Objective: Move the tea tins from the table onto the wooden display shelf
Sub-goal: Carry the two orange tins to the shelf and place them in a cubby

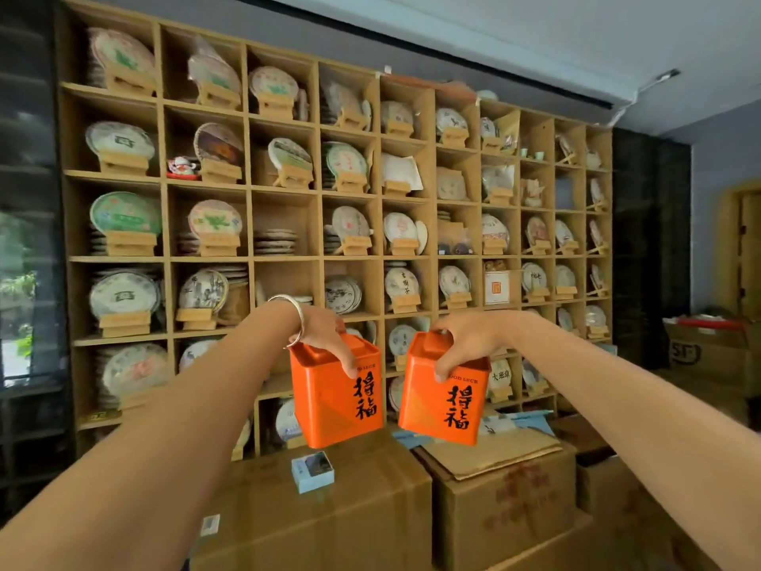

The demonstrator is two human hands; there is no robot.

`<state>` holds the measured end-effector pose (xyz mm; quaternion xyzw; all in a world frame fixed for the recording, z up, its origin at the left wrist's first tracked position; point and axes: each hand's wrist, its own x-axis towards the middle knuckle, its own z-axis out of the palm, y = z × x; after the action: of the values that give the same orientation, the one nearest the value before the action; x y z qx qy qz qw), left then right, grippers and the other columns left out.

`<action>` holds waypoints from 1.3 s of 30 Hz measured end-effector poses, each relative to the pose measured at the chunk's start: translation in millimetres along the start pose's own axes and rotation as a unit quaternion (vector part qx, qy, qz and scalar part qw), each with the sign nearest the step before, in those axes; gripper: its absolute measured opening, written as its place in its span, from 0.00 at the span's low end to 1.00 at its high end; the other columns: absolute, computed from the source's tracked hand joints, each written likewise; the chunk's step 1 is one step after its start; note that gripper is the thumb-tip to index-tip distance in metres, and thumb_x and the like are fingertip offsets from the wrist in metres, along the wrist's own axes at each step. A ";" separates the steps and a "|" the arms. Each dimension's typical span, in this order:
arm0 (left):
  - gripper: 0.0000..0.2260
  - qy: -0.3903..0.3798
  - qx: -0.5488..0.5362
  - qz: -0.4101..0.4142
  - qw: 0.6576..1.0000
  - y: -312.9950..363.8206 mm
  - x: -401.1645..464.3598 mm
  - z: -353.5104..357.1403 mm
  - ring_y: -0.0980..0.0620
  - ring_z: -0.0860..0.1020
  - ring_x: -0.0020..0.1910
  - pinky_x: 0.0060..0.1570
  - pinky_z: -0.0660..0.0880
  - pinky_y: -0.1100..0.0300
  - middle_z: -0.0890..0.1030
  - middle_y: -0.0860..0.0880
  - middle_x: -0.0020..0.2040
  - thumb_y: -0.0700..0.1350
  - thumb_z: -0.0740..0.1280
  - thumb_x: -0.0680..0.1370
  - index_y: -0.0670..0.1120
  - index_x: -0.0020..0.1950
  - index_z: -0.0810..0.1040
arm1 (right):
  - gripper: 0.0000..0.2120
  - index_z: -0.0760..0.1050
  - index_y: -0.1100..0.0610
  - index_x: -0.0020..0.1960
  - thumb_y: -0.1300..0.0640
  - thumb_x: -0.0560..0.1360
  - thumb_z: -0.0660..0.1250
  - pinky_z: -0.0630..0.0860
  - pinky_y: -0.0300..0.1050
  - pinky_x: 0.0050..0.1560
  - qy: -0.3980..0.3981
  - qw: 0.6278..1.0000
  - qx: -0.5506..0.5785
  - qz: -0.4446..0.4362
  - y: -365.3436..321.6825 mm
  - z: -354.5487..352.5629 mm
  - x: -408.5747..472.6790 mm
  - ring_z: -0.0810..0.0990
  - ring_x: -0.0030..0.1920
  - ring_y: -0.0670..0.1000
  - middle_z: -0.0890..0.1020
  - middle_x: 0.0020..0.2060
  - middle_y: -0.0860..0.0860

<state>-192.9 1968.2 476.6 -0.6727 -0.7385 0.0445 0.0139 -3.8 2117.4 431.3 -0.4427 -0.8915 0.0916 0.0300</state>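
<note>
L hand (325, 329) w/ boxy orange tin (335, 399), R hand (463, 340) same

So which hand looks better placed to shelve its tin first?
Probably the left hand: its orange tin hangs nearer a bare cubby on the wooden shelf. The right hand faces fuller cubbies.

Both arms outstretched, left hand (325, 327) and right hand (465, 335) each curled shut, gripping from above

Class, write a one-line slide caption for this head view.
Left hand and right hand each hold an orange tin by its top, raised before the shelf above cardboard boxes.
</note>
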 end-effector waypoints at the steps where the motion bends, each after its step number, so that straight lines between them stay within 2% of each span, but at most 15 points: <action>1: 0.15 -0.009 -0.007 0.002 1.000 -1.6 14.4 -1.2 0.37 0.66 0.70 0.48 0.65 0.55 0.65 0.33 0.70 0.35 0.57 0.81 0.32 0.66 0.64 | 0.30 0.69 0.49 0.60 0.42 0.64 0.76 0.79 0.44 0.49 -0.003 1.000 -0.003 0.001 10.0 -1.9 17.4 0.80 0.51 0.49 0.80 0.54 0.48; 2: 0.14 0.002 -0.024 -0.022 0.999 -6.5 50.5 2.5 0.38 0.69 0.68 0.42 0.69 0.52 0.69 0.35 0.69 0.39 0.62 0.80 0.36 0.64 0.69 | 0.31 0.69 0.50 0.62 0.42 0.64 0.76 0.79 0.44 0.49 -0.005 1.000 -0.007 0.004 20.6 -3.9 35.8 0.80 0.51 0.49 0.80 0.55 0.49; 3: 0.16 0.003 -0.047 -0.037 0.998 -20.6 105.6 9.9 0.41 0.74 0.63 0.36 0.72 0.56 0.73 0.40 0.67 0.48 0.68 0.77 0.43 0.62 0.73 | 0.33 0.68 0.51 0.63 0.42 0.64 0.76 0.79 0.44 0.50 -0.005 1.000 -0.009 0.008 32.0 -6.9 55.1 0.80 0.52 0.49 0.80 0.56 0.50; 4: 0.25 -0.019 -0.046 -0.012 0.999 -35.6 148.4 16.8 0.45 0.77 0.58 0.39 0.76 0.60 0.77 0.45 0.62 0.57 0.73 0.70 0.47 0.62 0.74 | 0.35 0.68 0.51 0.65 0.42 0.63 0.76 0.79 0.44 0.50 -0.005 1.000 -0.009 0.012 43.6 -11.0 75.0 0.80 0.52 0.49 0.79 0.57 0.50; 6: 0.37 -0.024 -0.074 0.014 0.997 -47.3 204.0 18.5 0.49 0.79 0.50 0.45 0.78 0.58 0.79 0.51 0.55 0.65 0.76 0.60 0.53 0.64 0.71 | 0.37 0.67 0.51 0.65 0.41 0.62 0.76 0.79 0.44 0.50 -0.002 1.000 -0.007 0.018 65.3 -21.2 115.5 0.79 0.52 0.49 0.79 0.57 0.49; 9: 0.43 -0.027 -0.099 0.031 0.994 -54.4 270.9 12.2 0.49 0.81 0.49 0.50 0.80 0.53 0.80 0.51 0.53 0.65 0.77 0.54 0.54 0.66 0.70 | 0.38 0.67 0.51 0.65 0.40 0.61 0.76 0.77 0.39 0.42 0.001 1.000 0.003 0.023 94.3 -35.7 171.3 0.79 0.49 0.45 0.78 0.52 0.44; 12: 0.44 -0.032 -0.124 0.019 0.992 -60.3 324.2 6.8 0.48 0.81 0.49 0.50 0.80 0.52 0.80 0.50 0.53 0.64 0.78 0.53 0.54 0.66 0.69 | 0.41 0.66 0.49 0.65 0.37 0.57 0.76 0.76 0.37 0.40 0.002 1.000 0.018 0.021 118.8 -42.8 222.2 0.79 0.48 0.44 0.77 0.50 0.42; 16: 0.42 -0.042 -0.125 0.007 0.991 -66.8 389.8 7.5 0.48 0.80 0.49 0.47 0.80 0.53 0.79 0.51 0.52 0.64 0.78 0.54 0.53 0.65 0.69 | 0.47 0.64 0.49 0.68 0.36 0.54 0.76 0.79 0.42 0.47 0.000 0.999 0.037 0.014 152.6 -47.4 291.0 0.79 0.50 0.46 0.77 0.52 0.44; 18: 0.42 -0.043 -0.106 -0.007 0.993 -70.5 422.5 9.9 0.48 0.79 0.49 0.46 0.80 0.54 0.78 0.51 0.53 0.64 0.77 0.56 0.54 0.66 0.69 | 0.45 0.65 0.51 0.68 0.37 0.56 0.77 0.80 0.46 0.53 0.002 0.999 0.040 0.005 169.2 -50.4 324.7 0.80 0.52 0.48 0.78 0.54 0.46; 21: 0.45 -0.046 -0.094 -0.030 0.994 -76.9 472.5 17.2 0.46 0.78 0.54 0.52 0.79 0.52 0.77 0.49 0.59 0.64 0.77 0.56 0.53 0.68 0.67 | 0.42 0.64 0.51 0.69 0.42 0.61 0.77 0.79 0.50 0.57 0.000 0.999 0.043 -0.007 191.6 -51.3 375.0 0.80 0.54 0.50 0.78 0.57 0.49; 27: 0.47 -0.044 -0.089 -0.072 0.992 -95.2 568.8 16.2 0.48 0.79 0.52 0.49 0.79 0.54 0.77 0.51 0.57 0.66 0.76 0.54 0.54 0.69 0.66 | 0.32 0.69 0.56 0.65 0.51 0.65 0.77 0.81 0.50 0.55 0.004 0.998 0.037 -0.052 230.0 -67.9 487.9 0.82 0.52 0.53 0.81 0.55 0.53; 30: 0.47 -0.034 -0.101 -0.091 0.990 -109.3 607.2 9.7 0.48 0.80 0.51 0.50 0.80 0.53 0.78 0.51 0.56 0.65 0.77 0.54 0.53 0.69 0.67 | 0.28 0.73 0.56 0.62 0.51 0.65 0.77 0.82 0.49 0.52 -0.006 0.996 0.030 -0.079 236.7 -77.6 545.1 0.84 0.50 0.52 0.83 0.52 0.53; 33: 0.45 -0.014 -0.121 -0.106 0.987 -130.5 641.7 9.8 0.48 0.79 0.52 0.49 0.80 0.54 0.77 0.51 0.58 0.62 0.78 0.57 0.54 0.70 0.64 | 0.27 0.75 0.54 0.59 0.49 0.63 0.78 0.82 0.41 0.44 -0.017 0.993 0.029 -0.114 235.0 -84.6 602.5 0.84 0.47 0.49 0.84 0.48 0.50; 36: 0.44 -0.014 -0.131 -0.131 0.983 -155.3 671.8 15.3 0.49 0.79 0.51 0.44 0.79 0.58 0.77 0.51 0.58 0.61 0.78 0.58 0.55 0.70 0.63 | 0.31 0.72 0.53 0.61 0.48 0.62 0.78 0.82 0.41 0.43 -0.036 0.988 0.053 -0.139 226.8 -84.7 655.7 0.84 0.46 0.48 0.84 0.48 0.49; 39: 0.45 -0.026 -0.144 -0.150 0.978 -185.7 700.2 19.7 0.48 0.79 0.53 0.51 0.79 0.53 0.77 0.50 0.59 0.59 0.79 0.59 0.55 0.71 0.63 | 0.37 0.69 0.54 0.65 0.47 0.61 0.79 0.82 0.45 0.48 -0.041 0.985 0.067 -0.156 215.2 -82.8 708.4 0.83 0.49 0.50 0.83 0.51 0.50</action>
<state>-445.0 2646.9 445.1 -0.5481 -0.8296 -0.0469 -0.0960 -253.4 2819.0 452.1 -0.2906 -0.9421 0.1632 0.0368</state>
